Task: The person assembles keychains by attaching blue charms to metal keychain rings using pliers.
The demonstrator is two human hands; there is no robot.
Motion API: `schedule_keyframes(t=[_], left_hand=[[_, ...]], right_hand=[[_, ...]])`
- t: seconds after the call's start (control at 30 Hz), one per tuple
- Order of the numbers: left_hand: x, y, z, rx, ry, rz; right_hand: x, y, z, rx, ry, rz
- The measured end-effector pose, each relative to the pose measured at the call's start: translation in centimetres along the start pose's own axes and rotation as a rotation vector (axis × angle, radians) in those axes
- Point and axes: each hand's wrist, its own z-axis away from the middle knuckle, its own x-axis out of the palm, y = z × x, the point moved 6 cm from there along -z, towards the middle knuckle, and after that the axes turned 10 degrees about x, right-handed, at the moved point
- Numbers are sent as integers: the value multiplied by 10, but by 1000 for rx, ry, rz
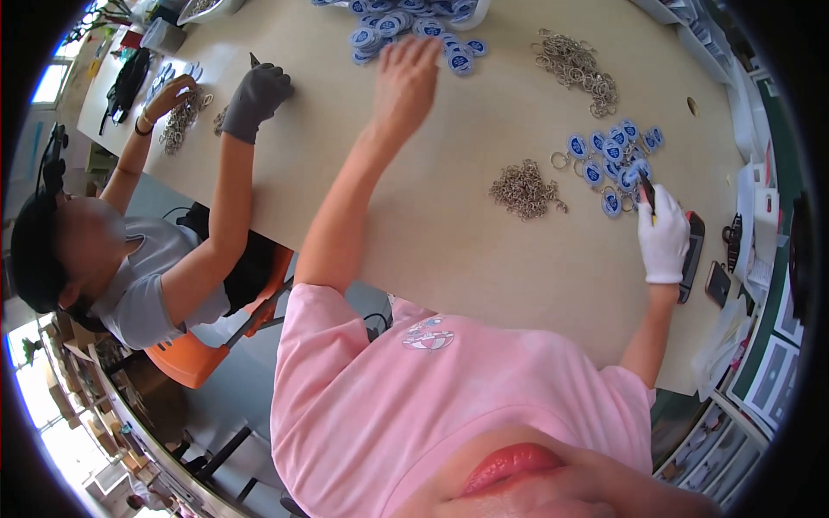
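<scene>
My bare left hand (pixel 408 82) is stretched out to the far middle of the table, at the edge of a heap of round blue-and-white tags (pixel 367 36). Its fingers look extended, though the tips are hard to make out against the tags. In a white glove, my right hand (pixel 664 233) is closed round a pair of pliers (pixel 646 185) with dark jaws and a bit of yellow on the handle. The jaws point at a group of blue tags fitted with metal rings (pixel 613 151). Between my arms lies a pile of small silvery chain pieces (pixel 525 190).
Metal key rings (pixel 574 67) are heaped at the far right. A red-and-black case (pixel 692 257) and a phone (pixel 718 283) lie beside my right wrist. On my left sits a co-worker, whose grey-gloved hand (pixel 261 95) holds a dark-tipped tool over the same table (pixel 449 259).
</scene>
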Motion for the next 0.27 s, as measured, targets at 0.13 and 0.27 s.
schedule_keyframes(t=[0.13,0.27], left_hand=[[11,-42,13,-123,87,-32],[24,-48,14,122,293,22]], right_hand=[[8,29,10,135,-68,45],[8,28,15,116,11,-53]])
